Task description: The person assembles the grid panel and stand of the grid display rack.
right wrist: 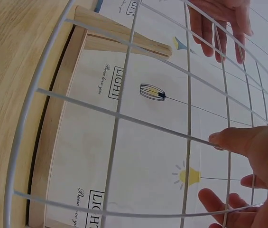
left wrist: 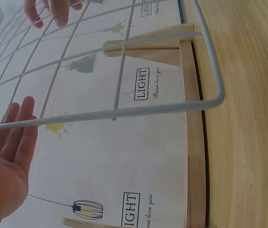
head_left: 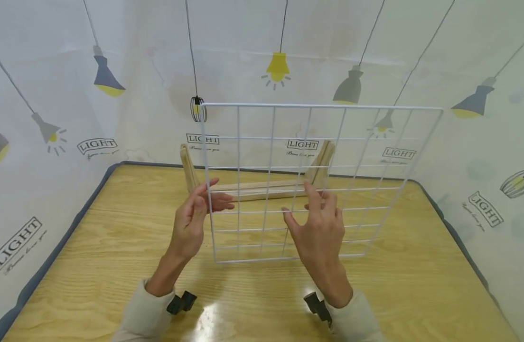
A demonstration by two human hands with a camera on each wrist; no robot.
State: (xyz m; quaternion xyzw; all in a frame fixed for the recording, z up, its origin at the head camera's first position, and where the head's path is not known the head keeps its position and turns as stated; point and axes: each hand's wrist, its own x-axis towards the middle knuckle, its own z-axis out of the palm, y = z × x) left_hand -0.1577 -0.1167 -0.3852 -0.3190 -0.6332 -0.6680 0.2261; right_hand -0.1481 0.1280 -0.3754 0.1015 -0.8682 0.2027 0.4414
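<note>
A white wire grid panel (head_left: 274, 166) stands upright, leaning a little, between the hands. My left hand (head_left: 189, 221) is at its left side edge, fingers straight and reaching past the edge wire; in the left wrist view the fingers (left wrist: 25, 137) lie right at that wire. My right hand (head_left: 319, 228) grips the middle of the panel, its thumb (right wrist: 235, 139) along a wire and its fingers bent through the openings. Behind the panel lies a wooden frame (head_left: 266, 190) with a long bar and two raised end pieces.
The light wood-grain table (head_left: 129, 228) has a dark blue edge along the back and sides. A pale curtain (head_left: 151, 71) printed with lamps and the word LIGHT hangs around it. Dark wrist cameras (head_left: 182, 302) sit near both sleeves.
</note>
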